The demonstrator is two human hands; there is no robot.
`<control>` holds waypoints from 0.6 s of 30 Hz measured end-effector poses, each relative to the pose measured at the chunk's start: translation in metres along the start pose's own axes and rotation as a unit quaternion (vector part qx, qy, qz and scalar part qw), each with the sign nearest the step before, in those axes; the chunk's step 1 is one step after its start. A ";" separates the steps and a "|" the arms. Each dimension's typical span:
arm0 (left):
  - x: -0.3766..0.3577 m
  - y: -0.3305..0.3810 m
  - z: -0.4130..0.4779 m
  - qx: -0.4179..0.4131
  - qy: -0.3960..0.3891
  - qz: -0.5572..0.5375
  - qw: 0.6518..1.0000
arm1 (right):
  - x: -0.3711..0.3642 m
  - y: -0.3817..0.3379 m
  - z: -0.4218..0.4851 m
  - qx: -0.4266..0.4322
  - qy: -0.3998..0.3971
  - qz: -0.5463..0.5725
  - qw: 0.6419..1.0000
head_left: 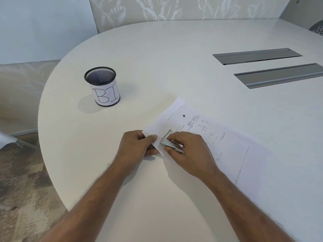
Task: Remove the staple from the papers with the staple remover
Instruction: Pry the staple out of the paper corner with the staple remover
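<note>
Printed white papers (206, 137) lie at an angle on the white table, right of centre. My left hand (136, 145) pinches their near left corner between thumb and fingers. My right hand (188, 154) grips a flat silver staple remover (172, 145), its tip lying on the paper at that same corner, right beside my left thumb. The staple itself is too small to make out, hidden between tool tip and fingers.
A black mesh cup (103, 86) with a white label marked "BI" stands to the far left of the papers. Two grey cable-slot covers (257, 55) are set into the table (174, 63) at the far right. The table's rounded edge runs along the left, with carpet below.
</note>
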State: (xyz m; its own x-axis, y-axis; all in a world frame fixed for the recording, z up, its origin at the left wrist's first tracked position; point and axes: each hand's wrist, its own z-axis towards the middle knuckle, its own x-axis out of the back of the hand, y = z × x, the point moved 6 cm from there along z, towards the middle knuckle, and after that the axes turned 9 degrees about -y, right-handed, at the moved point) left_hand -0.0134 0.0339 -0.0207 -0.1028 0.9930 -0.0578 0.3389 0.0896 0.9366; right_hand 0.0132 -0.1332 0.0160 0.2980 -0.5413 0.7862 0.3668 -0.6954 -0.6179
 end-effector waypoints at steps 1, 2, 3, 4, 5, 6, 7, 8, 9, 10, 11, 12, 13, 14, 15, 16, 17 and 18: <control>0.000 0.000 0.000 0.000 0.000 0.001 1.000 | -0.001 -0.001 0.001 0.000 -0.004 -0.009 1.000; 0.001 -0.001 0.000 -0.001 0.002 0.001 1.000 | -0.002 -0.002 0.002 0.000 -0.006 -0.019 1.000; 0.001 -0.001 -0.001 -0.002 0.004 0.002 1.000 | -0.002 -0.002 0.003 -0.002 -0.008 -0.029 1.000; 0.001 -0.001 -0.001 -0.003 0.005 0.002 1.000 | -0.003 -0.002 0.003 -0.004 -0.008 -0.036 0.999; 0.001 -0.001 -0.001 -0.004 0.004 0.001 1.000 | -0.003 -0.002 0.004 -0.006 -0.007 -0.039 0.999; 0.001 -0.001 -0.001 -0.006 0.002 0.002 1.000 | -0.003 -0.002 0.005 -0.007 -0.006 -0.040 0.999; 0.001 0.000 -0.001 -0.009 0.000 0.003 1.000 | -0.003 -0.002 0.005 -0.008 -0.005 -0.041 0.999; 0.000 0.000 -0.001 -0.011 -0.004 0.006 1.000 | -0.003 -0.002 0.006 -0.008 -0.005 -0.041 0.999; 0.000 0.001 -0.001 -0.013 -0.008 0.009 1.000 | -0.003 -0.002 0.007 -0.008 -0.003 -0.041 0.999; -0.001 0.001 -0.001 -0.014 -0.010 0.011 1.000 | -0.004 -0.003 0.007 -0.008 -0.002 -0.038 0.999; 0.000 0.002 -0.001 -0.014 -0.010 0.013 1.000 | -0.004 -0.002 0.008 -0.007 0.000 -0.036 0.999; 0.000 0.001 -0.001 -0.014 -0.010 0.015 1.000 | -0.004 -0.002 0.008 -0.005 0.002 -0.035 0.999; 0.001 0.001 -0.001 -0.013 -0.008 0.015 1.000 | -0.004 -0.003 0.008 -0.001 0.004 -0.034 0.999; 0.001 0.001 -0.001 -0.013 -0.005 0.015 1.000 | -0.005 -0.003 0.008 0.007 0.008 -0.032 0.999; 0.002 0.001 0.000 -0.011 -0.003 0.015 1.000 | -0.006 -0.004 0.008 0.017 0.012 -0.033 0.999; 0.002 0.001 0.000 -0.009 -0.001 0.012 1.000 | -0.006 -0.005 0.008 0.028 0.016 -0.033 0.999; 0.003 0.001 0.001 -0.006 0.001 0.008 1.000 | -0.007 -0.006 0.008 0.038 0.020 -0.031 0.999; 0.003 0.001 0.001 -0.004 0.001 0.007 1.000 | -0.009 -0.005 0.008 0.046 0.023 -0.023 0.998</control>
State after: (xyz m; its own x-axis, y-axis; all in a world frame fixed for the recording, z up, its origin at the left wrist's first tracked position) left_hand -0.0121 0.0368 -0.0204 -0.1005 0.9939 -0.0444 0.3333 0.0757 0.9398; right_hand 0.0159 -0.1211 0.0124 0.2396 -0.5325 0.8118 0.4595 -0.6743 -0.5780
